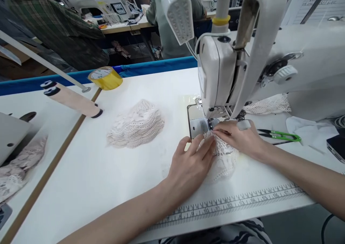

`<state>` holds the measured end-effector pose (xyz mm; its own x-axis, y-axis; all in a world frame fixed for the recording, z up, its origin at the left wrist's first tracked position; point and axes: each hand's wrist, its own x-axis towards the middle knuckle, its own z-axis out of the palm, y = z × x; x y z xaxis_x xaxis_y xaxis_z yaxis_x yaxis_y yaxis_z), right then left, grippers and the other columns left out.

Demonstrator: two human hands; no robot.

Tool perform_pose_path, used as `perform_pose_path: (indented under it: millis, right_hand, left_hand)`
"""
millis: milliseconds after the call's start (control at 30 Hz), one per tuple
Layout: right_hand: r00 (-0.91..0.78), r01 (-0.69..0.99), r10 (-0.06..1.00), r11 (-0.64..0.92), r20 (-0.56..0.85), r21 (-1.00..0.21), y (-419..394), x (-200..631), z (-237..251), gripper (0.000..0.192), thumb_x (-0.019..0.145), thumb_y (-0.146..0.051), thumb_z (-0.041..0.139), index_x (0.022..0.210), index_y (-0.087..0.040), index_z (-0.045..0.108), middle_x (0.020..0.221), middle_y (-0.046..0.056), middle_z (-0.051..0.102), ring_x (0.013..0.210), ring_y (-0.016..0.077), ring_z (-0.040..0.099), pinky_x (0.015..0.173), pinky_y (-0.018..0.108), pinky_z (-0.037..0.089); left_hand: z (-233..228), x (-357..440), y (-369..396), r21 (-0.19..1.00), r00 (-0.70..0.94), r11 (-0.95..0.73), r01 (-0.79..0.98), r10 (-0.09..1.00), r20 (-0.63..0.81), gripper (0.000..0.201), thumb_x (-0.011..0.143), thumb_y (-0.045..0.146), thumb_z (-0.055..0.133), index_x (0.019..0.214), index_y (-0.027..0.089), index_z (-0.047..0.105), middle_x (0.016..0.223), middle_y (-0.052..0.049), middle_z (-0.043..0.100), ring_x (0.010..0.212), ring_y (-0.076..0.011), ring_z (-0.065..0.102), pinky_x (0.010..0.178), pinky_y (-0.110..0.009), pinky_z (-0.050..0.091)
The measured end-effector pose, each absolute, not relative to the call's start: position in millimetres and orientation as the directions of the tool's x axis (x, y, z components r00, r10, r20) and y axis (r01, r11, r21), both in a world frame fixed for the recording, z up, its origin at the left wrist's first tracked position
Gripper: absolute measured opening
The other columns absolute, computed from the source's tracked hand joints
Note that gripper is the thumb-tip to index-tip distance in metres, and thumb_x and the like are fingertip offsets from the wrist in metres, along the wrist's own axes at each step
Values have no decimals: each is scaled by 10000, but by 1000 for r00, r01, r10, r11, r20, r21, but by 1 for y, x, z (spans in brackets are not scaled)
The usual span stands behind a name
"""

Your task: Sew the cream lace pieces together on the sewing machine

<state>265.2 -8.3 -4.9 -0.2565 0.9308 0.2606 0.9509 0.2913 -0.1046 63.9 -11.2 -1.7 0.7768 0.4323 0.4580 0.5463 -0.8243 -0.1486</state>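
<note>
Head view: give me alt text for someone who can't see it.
A person's left hand and right hand touch lace at a white sewing machine. A lace pile lies left of the hands; green-handled snips lie beyond the right wrist.

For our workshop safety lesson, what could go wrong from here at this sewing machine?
The right hand has its fingers close to the needle area, so one might get pricked. The lace under the left hand could bunch. The green snips lie near the right forearm, which might knock them.
</note>
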Motion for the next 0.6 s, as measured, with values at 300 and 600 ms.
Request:
perform_pose_path:
  millis: [300,600]
  right_hand:
    - [-525,851,731,449,436,272,-27,265,-1,227,908,-211,498,1026,-174,688,821,12,717,514,101,539,432,285,194]
    - [-512,848,778,392,364,357,-25,268,-6,326,823,-151,547,1128,-165,660,878,44,726,545,136,564,441,285,145]
  left_hand:
    - [-3,63,-5,-74,768,-836,544,460,446,261,942,264,507,1152,174,631,1223,-25,642,1138,-208,550,885,-395,337]
    - [-6,65,0,-92,761,-815,572,486,430,297,944,314,494,1172,169,618,1190,-67,658,1238,-235,486,929,-406,325]
